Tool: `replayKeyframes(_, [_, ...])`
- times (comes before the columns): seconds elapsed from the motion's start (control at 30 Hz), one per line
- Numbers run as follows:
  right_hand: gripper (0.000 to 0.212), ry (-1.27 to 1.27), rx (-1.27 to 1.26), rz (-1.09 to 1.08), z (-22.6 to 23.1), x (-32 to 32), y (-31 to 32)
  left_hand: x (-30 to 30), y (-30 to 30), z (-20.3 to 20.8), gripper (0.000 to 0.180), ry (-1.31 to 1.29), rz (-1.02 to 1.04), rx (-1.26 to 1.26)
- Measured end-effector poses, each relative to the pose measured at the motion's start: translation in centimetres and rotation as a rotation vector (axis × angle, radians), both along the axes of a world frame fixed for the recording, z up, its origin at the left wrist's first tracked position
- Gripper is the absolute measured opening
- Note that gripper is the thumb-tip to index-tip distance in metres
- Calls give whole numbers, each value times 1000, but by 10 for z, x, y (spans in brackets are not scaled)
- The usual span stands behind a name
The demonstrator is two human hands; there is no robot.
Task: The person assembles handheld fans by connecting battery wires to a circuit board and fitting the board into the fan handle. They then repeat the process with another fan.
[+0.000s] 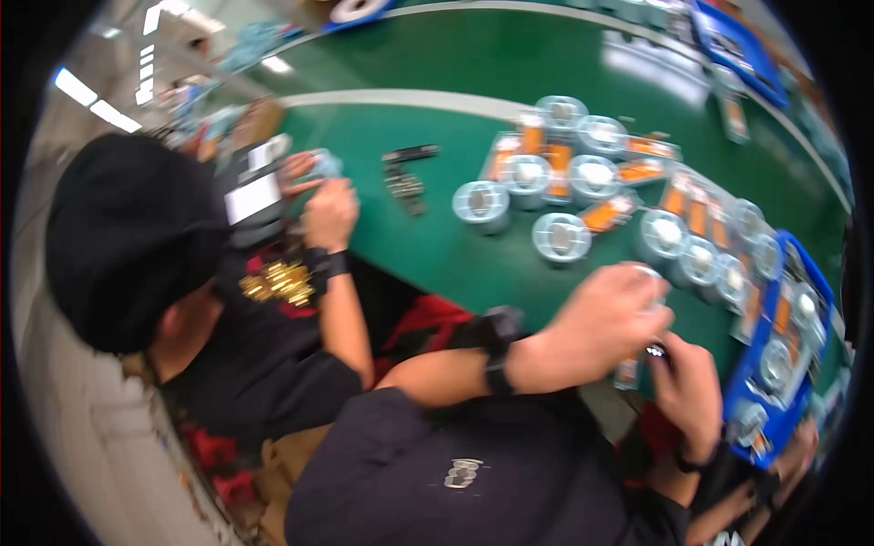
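Observation:
My left hand, a dark watch on its wrist, is raised over the near edge of the green table. Its fingers are curled round something pale and partly clear, too blurred to name. Just below and to its right, my right hand is closed on a small dark object with a shiny end. A small pack with orange on it shows beneath my hands; whether either hand touches it I cannot tell. Past my left hand stand several round clear tubs, among clear packs with orange inserts.
A blue tray at the right holds more tubs and packs. Left, a co-worker in a black cap works with both hands at the table. Small metal parts and a dark strip lie mid-table. Another person's arm appears lower right.

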State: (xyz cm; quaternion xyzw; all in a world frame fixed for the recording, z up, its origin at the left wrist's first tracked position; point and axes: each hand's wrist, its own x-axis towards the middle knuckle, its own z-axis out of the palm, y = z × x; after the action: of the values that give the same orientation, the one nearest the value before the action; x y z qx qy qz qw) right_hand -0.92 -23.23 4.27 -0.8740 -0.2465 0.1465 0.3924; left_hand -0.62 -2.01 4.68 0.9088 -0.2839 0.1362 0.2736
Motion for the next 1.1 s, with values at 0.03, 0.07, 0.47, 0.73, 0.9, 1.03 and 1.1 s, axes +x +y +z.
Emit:
replayKeyframes(0.03, [16,-68,-65,40,6,-1,-5,13,-6,-11,25,-144,-120,-52])
replayKeyframes(0.07, [16,-106,-82,80,13,-6,-5,19,-10,-24,20,-104,-205,-48])
replayKeyframes(0.47, [9,-153,-193,-390,-46,-13,16,8,-11,-43,19,64,-89,-313])
replayKeyframes(0.73, [19,32,357,-281,-30,-20,19,4,-17,-48,21,-22,-128,-297])
replayKeyframes(0.9, [29,-64,318,-241,-38,-32,12,-9,-11,-63,10,17,-117,-277])
replayKeyframes(1.03, [34,-44,254,-176,-21,-37,10,-2,-7,-56,10,72,-199,-190])
replayKeyframes(1.1, [33,-50,235,-165,-20,-32,10,0,-7,-52,10,102,-189,-112])
